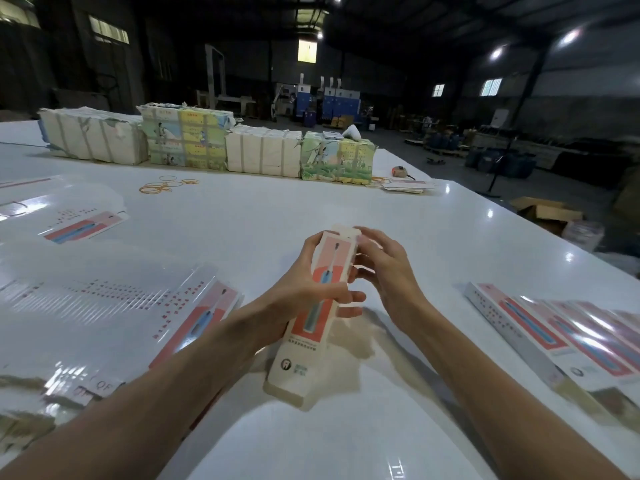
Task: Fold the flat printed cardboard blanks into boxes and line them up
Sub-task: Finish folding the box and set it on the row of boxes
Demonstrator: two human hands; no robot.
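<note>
Well, the long thin box (pixel 302 348) was up in the air, just over the white table (pixel 277 209), right in front of the person. It looked light and a bit bendy, only thin shiny card, so I think a hard squeeze would dent it. The best place to hold it seemed to be the long sides near the middle, with the ends left free for the flaps. The left hand (pixel 311 289) was wrapped round the middle of the box, fingers curled over the front. The right hand (pixel 384 268) was up at the far end, its bent fingers holding the side by the end flap (pixel 346 233), which was not tucked in yet. Both arms reached forward. A pile of flat blanks (pixel 121 306) lay to the left. A row of made boxes (pixel 554 327) sat to the right, side by side.
</note>
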